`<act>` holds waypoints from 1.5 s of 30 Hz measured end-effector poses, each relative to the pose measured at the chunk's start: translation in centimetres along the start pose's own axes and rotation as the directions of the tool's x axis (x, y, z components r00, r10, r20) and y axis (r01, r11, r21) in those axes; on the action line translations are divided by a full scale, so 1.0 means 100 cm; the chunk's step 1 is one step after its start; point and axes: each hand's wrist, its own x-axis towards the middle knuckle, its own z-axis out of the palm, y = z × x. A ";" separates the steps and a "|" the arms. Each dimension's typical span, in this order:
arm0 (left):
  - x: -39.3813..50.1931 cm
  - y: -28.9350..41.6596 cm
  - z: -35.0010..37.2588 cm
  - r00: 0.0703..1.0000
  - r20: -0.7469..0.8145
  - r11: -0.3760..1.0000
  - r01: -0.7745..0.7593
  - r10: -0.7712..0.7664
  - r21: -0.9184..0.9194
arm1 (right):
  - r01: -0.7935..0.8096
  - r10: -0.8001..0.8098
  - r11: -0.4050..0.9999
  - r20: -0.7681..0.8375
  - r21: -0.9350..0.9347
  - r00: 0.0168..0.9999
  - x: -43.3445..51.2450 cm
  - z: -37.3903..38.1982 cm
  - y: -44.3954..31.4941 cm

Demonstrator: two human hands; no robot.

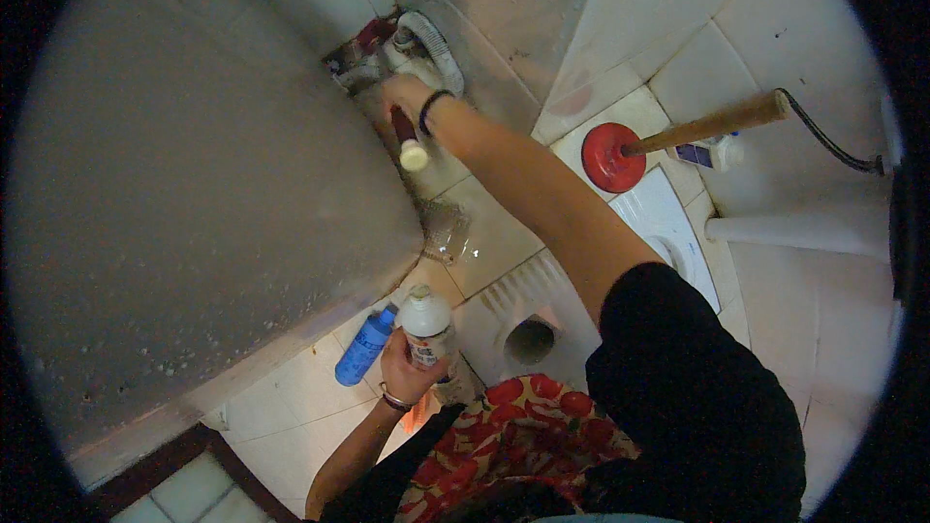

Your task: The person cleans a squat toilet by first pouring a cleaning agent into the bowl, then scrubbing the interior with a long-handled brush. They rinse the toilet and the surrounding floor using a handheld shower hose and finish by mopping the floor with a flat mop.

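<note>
My left hand (412,370) is closed around a white plastic bottle (426,316) with a printed label, low in the middle of the view. A blue bottle (365,346) lies or stands on the tiles just left of it. My right hand (408,98) reaches to the floor corner and grips a dark red object (403,129) with a pale round end; its far end is hidden by the hand. Beyond that hand, a grey corrugated hose (439,51) bends down beside a white pipe fitting. A wet patch with clear, shiny material (445,232) shows on the floor tiles.
A squat toilet pan (483,319) with a dark drain hole lies before me. To the right are a plunger (614,157) with a wooden handle, a white bottle (723,154), a white panel (672,232) and a white pipe (792,234). A grey partition (203,181) fills the left.
</note>
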 end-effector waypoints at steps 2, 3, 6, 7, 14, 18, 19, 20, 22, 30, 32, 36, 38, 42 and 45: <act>0.000 0.001 -0.001 1.000 0.004 1.000 0.011 -0.011 0.002 | 0.141 -0.140 0.972 -0.021 0.189 0.990 -0.012 0.001 0.001; 0.000 0.003 -0.002 0.999 0.010 0.999 0.048 -0.047 -0.023 | 0.265 -0.250 0.922 -0.088 0.283 0.964 -0.017 0.000 0.002; 0.001 0.011 -0.005 0.997 0.042 0.997 0.058 -0.061 0.050 | 0.140 -0.102 0.937 -0.130 0.321 0.986 -0.025 -0.003 0.009; 0.002 0.013 -0.006 0.999 0.040 0.995 0.032 -0.035 0.090 | 0.111 -0.076 0.953 -0.131 0.281 0.988 -0.025 -0.003 0.013; 0.004 0.020 -0.008 0.993 0.091 0.996 0.073 -0.077 0.042 | 0.495 -0.481 0.778 0.141 -0.386 0.865 0.001 -0.029 0.027; 0.003 0.024 -0.008 0.986 0.093 0.989 0.131 -0.137 0.068 | 0.115 -0.162 0.971 0.225 0.210 0.961 -0.042 -0.035 0.061; 0.004 0.025 -0.008 0.991 0.093 0.995 0.094 -0.097 0.036 | 0.329 -0.314 0.923 0.103 -0.200 0.944 -0.061 -0.036 0.071; 0.005 0.026 -0.008 0.995 0.082 0.998 0.057 -0.058 0.008 | 0.426 -0.477 0.757 0.028 -0.495 0.879 -0.081 -0.034 0.080; 0.006 0.028 -0.007 0.997 0.071 0.999 0.037 -0.037 0.001 | 0.323 -0.575 0.605 -0.118 -0.728 0.810 -0.115 -0.035 0.088; 0.003 0.019 -0.008 0.982 0.139 0.992 0.127 -0.124 -0.010 | 0.187 -0.515 0.431 -0.071 -0.883 0.854 -0.063 -0.022 0.021; 0.003 0.017 -0.008 0.986 0.131 0.994 0.103 -0.107 0.042 | 0.176 -0.462 0.374 -0.018 -0.910 0.887 -0.038 -0.010 0.016; 0.005 0.018 -0.006 0.996 0.092 1.000 0.021 -0.022 0.008 | 0.061 -0.380 0.756 -0.361 -0.651 0.852 -0.014 -0.001 0.037; 0.005 0.020 -0.005 0.998 0.058 1.000 0.027 -0.027 0.012 | 0.109 -0.500 0.712 -0.392 -0.694 0.772 -0.012 -0.007 0.052; 0.003 0.019 -0.003 0.995 0.051 0.996 0.089 -0.089 0.005 | 0.073 -0.421 0.692 -0.319 -0.719 0.849 -0.018 -0.019 0.063; 0.005 0.018 -0.002 0.997 0.043 0.997 0.062 -0.061 -0.039 | 0.193 -0.527 0.516 -0.132 -0.835 0.839 -0.039 -0.020 0.055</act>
